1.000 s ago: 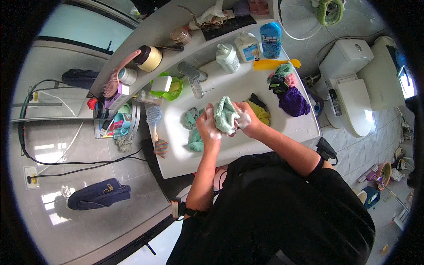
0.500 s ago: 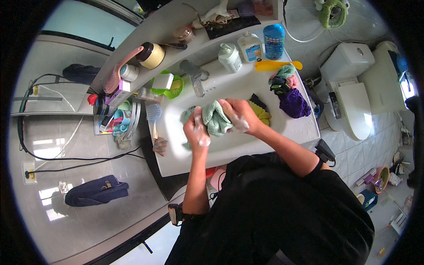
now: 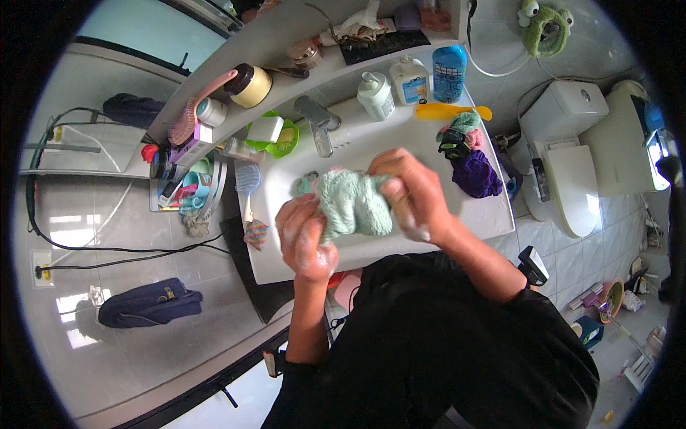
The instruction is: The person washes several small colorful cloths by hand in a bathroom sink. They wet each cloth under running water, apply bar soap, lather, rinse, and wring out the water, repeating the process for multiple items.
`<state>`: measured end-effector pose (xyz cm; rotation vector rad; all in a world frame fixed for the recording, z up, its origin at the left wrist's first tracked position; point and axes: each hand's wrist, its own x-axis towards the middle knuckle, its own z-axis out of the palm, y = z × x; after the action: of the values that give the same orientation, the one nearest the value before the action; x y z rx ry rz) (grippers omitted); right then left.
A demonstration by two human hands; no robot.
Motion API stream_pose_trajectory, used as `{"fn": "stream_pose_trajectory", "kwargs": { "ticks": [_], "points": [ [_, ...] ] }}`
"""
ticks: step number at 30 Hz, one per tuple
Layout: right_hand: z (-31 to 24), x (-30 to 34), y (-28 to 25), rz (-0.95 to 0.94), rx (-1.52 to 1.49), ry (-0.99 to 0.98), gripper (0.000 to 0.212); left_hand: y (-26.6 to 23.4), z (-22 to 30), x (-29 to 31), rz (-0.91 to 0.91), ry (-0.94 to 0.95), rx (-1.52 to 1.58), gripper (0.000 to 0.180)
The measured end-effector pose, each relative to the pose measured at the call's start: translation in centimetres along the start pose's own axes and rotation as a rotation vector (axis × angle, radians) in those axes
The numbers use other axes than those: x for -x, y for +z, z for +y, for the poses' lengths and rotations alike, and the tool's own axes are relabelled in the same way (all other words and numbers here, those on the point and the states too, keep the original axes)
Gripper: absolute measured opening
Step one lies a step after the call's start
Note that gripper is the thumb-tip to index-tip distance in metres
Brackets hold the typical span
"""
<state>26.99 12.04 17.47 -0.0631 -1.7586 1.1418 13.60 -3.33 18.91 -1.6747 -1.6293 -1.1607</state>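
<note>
A light green cloth [image 3: 354, 204] is bunched between my two hands above the white sink [image 3: 286, 261]. My left hand [image 3: 306, 239], flecked with white suds, grips its left side with curled fingers. On the other side my right hand [image 3: 416, 194] clutches the cloth, its thumb pressed against it and suds along the wrist side. Below and behind the cloth, another greenish piece of fabric [image 3: 307, 182] shows in the basin, mostly hidden. The yellow and black fabric seen in the basin earlier is now covered by my right hand.
Purple fabric [image 3: 476, 173] and other small cloths lie on the sink's right rim, near a yellow-orange flat-handled item [image 3: 450, 112]. Behind stand a white pump bottle [image 3: 376, 96], a blue bottle [image 3: 449, 74] and the faucet [image 3: 319, 125]. A blue brush [image 3: 248, 180] lies left.
Both hands have risen with the green cloth and look larger. The left has shifted left, the right moved right and its grip has changed. The cloth looks more bunched.
</note>
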Motion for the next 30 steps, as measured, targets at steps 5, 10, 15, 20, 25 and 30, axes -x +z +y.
{"fn": "stream_pose_trajectory", "kwargs": {
  "ticks": [5,10,15,20,25,30],
  "points": [
    [0.1,0.4,0.7,0.081,-0.121,0.235,0.022,0.6,0.5,0.3,-0.129,-0.168,0.059,0.044],
    [1.1,1.8,2.9,0.111,-0.355,0.706,0.030,2.6,2.2,1.3,-0.113,-0.676,0.330,0.030],
    [3.4,1.9,1.2,0.261,-0.711,1.012,0.029,2.2,0.9,1.1,0.092,-1.089,0.726,0.028],
    [3.3,2.1,1.7,0.205,-0.548,0.978,0.031,3.1,-0.6,1.9,-0.093,-1.358,0.841,0.027],
    [3.2,1.6,0.7,0.130,-0.332,0.983,0.037,4.0,-1.8,2.4,-0.013,-1.267,0.651,0.028],
    [2.2,1.5,0.8,0.043,-0.354,1.024,0.047,4.1,-2.4,2.1,0.080,-1.356,0.783,0.029]
  ]
}}
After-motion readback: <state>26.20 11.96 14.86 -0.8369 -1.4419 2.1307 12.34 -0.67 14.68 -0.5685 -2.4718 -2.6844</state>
